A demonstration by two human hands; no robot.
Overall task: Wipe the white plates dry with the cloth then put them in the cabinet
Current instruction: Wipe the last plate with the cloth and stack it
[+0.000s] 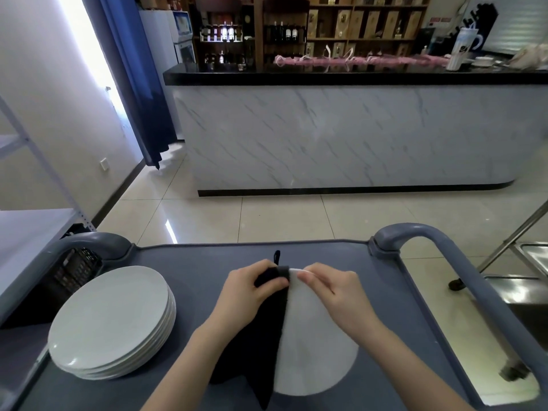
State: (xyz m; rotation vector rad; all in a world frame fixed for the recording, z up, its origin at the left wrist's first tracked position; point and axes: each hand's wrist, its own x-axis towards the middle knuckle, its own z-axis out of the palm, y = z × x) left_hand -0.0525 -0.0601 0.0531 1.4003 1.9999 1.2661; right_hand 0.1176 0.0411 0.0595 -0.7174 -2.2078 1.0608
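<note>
The room is a bar area, with a marble-fronted bar counter (341, 137) across the tiled floor and bottle shelves (281, 28) behind it; in the foreground stands a grey service cart (207, 262). Over the middle of the cart top the person is working on a single white plate (314, 345). The left hand (249, 292) has its grip closed on a black cloth (255, 351), pinching it over the plate's far rim so that the cloth drapes down across the plate's left part. The right hand (335, 289) has its grip pinched on the same far rim, just beside the cloth. Whether the plate's near edge rests on the cart cannot be told. A stack of white plates (112, 321) sits on the cart's left side, well apart from the hands; whether these are dried or waiting is not visible. The wiping seems underway, and no cabinet shows, so all the putting away appears left to do.
</note>
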